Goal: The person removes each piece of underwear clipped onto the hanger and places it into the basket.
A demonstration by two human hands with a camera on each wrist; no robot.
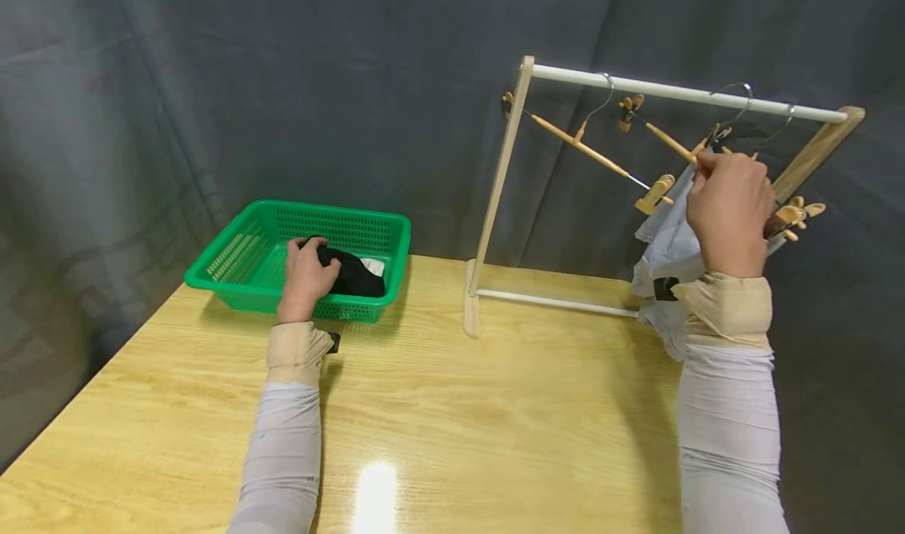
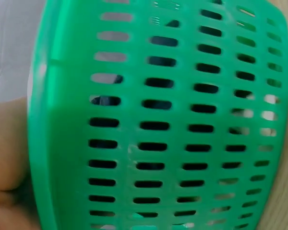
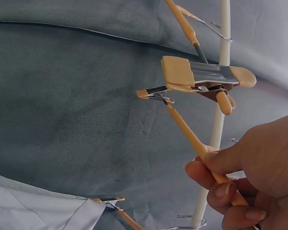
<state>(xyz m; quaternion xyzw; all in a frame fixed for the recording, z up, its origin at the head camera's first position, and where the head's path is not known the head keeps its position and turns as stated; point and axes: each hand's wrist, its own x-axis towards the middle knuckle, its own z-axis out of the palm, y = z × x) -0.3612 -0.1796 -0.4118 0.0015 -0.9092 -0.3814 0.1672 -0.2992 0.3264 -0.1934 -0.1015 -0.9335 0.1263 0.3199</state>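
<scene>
My left hand reaches into a green plastic basket and grips a piece of black cloth. In the left wrist view, the slotted basket wall hides most of that hand and the cloth. A wooden clip hanger is held by its bar between the thumb and fingers of my right hand, up at the rack. Behind this hand, in the head view, a light grey-blue garment hangs from the rack, partly covered by the hand and wrist.
The rack has a white top rail and a wooden left post. Another clip hanger hangs near that post. Something white lies beside the black cloth. A dark curtain stands behind the wooden table.
</scene>
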